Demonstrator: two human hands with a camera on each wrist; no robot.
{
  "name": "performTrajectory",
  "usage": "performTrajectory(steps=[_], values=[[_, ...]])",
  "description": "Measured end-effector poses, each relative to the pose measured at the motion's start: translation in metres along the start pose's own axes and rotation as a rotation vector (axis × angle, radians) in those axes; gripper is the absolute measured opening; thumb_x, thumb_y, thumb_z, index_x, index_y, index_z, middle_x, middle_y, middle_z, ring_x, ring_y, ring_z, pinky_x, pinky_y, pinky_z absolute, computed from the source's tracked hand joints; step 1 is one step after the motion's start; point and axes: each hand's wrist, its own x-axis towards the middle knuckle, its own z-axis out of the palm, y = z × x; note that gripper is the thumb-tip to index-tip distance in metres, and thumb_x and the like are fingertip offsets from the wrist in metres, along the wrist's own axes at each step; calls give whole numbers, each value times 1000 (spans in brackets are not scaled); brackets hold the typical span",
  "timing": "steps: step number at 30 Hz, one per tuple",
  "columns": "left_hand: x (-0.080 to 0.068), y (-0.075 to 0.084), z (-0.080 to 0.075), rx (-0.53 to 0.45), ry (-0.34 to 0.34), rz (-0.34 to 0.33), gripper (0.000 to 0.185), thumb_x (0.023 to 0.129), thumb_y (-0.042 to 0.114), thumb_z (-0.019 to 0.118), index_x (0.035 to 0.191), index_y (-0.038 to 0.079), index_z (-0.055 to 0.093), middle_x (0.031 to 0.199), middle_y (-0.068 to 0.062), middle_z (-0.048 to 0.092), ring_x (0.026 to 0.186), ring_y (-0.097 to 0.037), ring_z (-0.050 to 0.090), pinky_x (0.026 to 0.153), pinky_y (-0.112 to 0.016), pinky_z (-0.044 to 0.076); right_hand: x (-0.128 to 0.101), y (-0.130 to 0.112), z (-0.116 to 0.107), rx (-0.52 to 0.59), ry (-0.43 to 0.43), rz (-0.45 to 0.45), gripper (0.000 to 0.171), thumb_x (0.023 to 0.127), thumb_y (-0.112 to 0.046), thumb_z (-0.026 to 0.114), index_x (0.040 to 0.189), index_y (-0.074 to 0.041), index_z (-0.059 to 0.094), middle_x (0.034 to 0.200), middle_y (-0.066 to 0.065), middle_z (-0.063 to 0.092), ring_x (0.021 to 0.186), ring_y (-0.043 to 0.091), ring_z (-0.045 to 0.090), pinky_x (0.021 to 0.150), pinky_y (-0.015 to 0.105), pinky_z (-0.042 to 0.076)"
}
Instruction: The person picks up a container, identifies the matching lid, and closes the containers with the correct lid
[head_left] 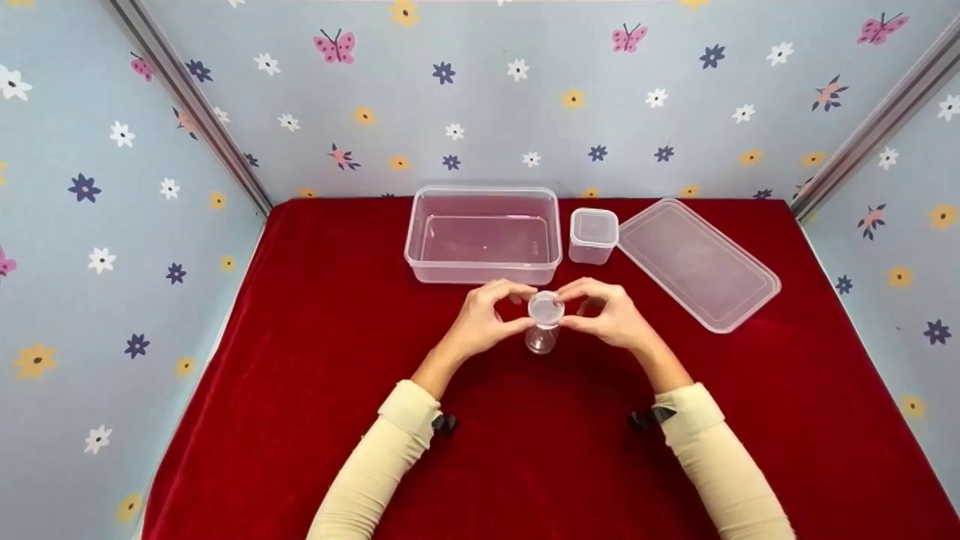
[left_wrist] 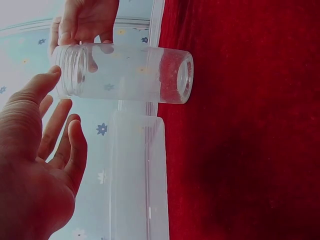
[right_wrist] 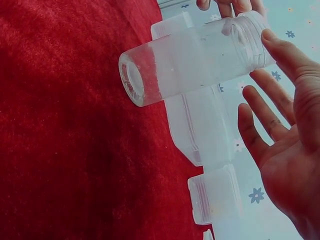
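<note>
Left hand (head_left: pixel 493 315) and right hand (head_left: pixel 606 313) both pinching clear cylindrical plastic jar (head_left: pixel 542 340) up top, holding it upright over fuzzy red cloth (head_left: pixel 540 465), kinda mid-scene, just near side of clear rectangular plastic box (head_left: pixel 484 273).

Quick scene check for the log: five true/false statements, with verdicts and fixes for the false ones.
1. The left hand and right hand both grip the clear jar near its top. True.
2. The small square box stands between the large box and the flat lid. True.
3. The flat lid covers the large box. False: it lies on the red cloth, right of the small square box.
4. The large box is open. True.
5. The small square box is uncovered. False: its lid is on.
</note>
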Motion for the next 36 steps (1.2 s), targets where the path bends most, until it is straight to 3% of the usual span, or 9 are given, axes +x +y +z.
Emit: performTrajectory(steps=[9, 16, 19, 22, 28, 32, 36], values=[[-1, -2, 4, 2, -10, -7, 44, 91, 14, 95, 130, 2, 80, 118, -21, 82, 109, -35, 75, 82, -22, 59, -3, 1, -3, -10, -28, 18, 34, 84, 7, 93, 115, -3, 86, 121, 24, 82, 112, -2, 74, 77, 30, 63], [-3, -5, 4, -8, -7, -13, 45, 91, 11, 94, 131, 0, 79, 118, -22, 81, 108, -36, 75, 76, -48, 66, -6, 6, -3, -1, -26, 20, 31, 84, 9, 92, 113, -1, 86, 119, 26, 82, 113, -3, 73, 77, 29, 63], [-4, -6, 4, -3, -3, -9, 45, 91, 11, 95, 131, 1, 79, 119, -19, 82, 108, -35, 75, 79, -55, 66, -5, 5, -3, -2, -31, 24, 31, 84, 8, 92, 112, -2, 86, 119, 25, 82, 113, -2, 73, 77, 29, 63], [-5, -8, 2, -4, 3, -5, 44, 91, 12, 94, 131, 1, 79, 118, -19, 82, 107, -36, 75, 79, -50, 66, -4, 4, -5, -4, -35, 27, 32, 85, 7, 93, 114, -3, 86, 121, 24, 82, 111, 0, 74, 77, 28, 63], [-12, -12, -8, -7, 26, -14, 43, 90, 8, 94, 129, 1, 79, 118, -20, 83, 107, -41, 76, 78, -27, 60, 1, -3, -10, 12, -27, 9, 32, 84, 10, 91, 115, 2, 84, 123, 27, 81, 115, -1, 74, 80, 20, 60], [-17, -16, -14, -4, 38, -25, 42, 89, 6, 94, 129, 1, 80, 118, -21, 83, 106, -41, 76, 77, -28, 60, 3, -5, -12, 19, -25, 5, 32, 84, 12, 90, 114, 5, 83, 123, 29, 81, 117, -2, 74, 80, 20, 61], [-22, -20, -17, -13, 42, -30, 43, 90, 7, 94, 130, 0, 79, 118, -23, 83, 106, -44, 76, 76, -32, 62, 6, -7, -10, 15, -35, 0, 32, 84, 10, 91, 114, 1, 85, 123, 30, 80, 117, -3, 73, 81, 20, 60]])
